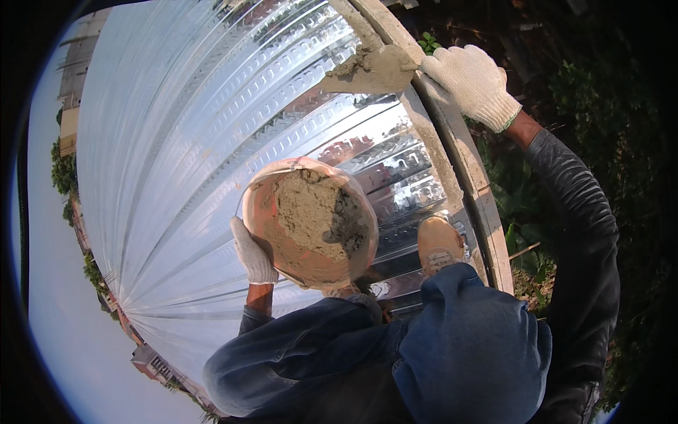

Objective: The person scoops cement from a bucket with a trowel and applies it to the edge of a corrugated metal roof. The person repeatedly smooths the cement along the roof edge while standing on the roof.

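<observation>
A round, shallow basin (265,244) rests by my feet, its walls coated with dried mortar. Inside lies a heap of grey-brown wet mortar (308,210), darker on its right side. My left hand (253,253), in a white knit glove, is closed on the basin's left rim, with its fingers partly hidden. Out to the far right, my gloved right hand (472,86) grips a trowel (385,69) by its handle, which is mostly covered by the fingers. The mortar-smeared blade points left over the metal decking, close to the edge, with a lump of mortar on its far side.
Shiny ribbed metal decking (191,134) spreads under me and to the left. Along the right runs a raised edge board (487,226) with a mortar-covered strip inside it. Beyond that are plants (526,191) and dark ground lower down. My tan shoe (439,246) stands near this edge.
</observation>
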The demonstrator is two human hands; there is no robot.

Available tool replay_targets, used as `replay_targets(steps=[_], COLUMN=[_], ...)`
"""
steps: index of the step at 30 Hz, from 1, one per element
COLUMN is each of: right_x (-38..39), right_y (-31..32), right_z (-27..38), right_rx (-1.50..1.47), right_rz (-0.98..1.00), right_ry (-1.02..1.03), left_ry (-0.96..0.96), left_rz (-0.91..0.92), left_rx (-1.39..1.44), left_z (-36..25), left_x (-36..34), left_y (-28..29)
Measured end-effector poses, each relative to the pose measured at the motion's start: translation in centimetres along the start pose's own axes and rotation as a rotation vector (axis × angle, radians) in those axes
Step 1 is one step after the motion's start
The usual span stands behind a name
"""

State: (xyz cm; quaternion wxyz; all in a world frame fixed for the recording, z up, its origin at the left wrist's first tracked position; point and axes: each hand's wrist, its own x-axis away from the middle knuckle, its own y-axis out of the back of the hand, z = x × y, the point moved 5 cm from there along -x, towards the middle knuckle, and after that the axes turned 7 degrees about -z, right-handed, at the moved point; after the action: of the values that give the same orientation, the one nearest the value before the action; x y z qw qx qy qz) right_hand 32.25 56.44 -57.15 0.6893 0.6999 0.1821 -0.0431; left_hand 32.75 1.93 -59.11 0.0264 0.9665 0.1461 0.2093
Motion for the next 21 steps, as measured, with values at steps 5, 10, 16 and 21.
replay_targets(steps=[5,10,16,21], right_x=[1.2,5.6,10.2,7.1], right_y=[8.8,11.2,6.4,5.8], right_z=[5.3,12.5,19.8,15.0], right_rx=[-0.222,-1.071,-2.362,-2.294], right_rz=[-0.014,0.012,1.258,0.579], right_ry=[0.035,0.143,-0.536,-0.441], left_ry=[-0.015,0.032,-0.034,-0.091], left_rz=[-0.015,-0.003,0.069,0.000], left_rx=[0.009,0.021,0.021,-0.067], left_z=[-0.1,2.7,1.2,0.5], left_x=[-0.1,-3.0,-1.9,-1.3], left_y=[0.3,3.3,1.0,0.9])
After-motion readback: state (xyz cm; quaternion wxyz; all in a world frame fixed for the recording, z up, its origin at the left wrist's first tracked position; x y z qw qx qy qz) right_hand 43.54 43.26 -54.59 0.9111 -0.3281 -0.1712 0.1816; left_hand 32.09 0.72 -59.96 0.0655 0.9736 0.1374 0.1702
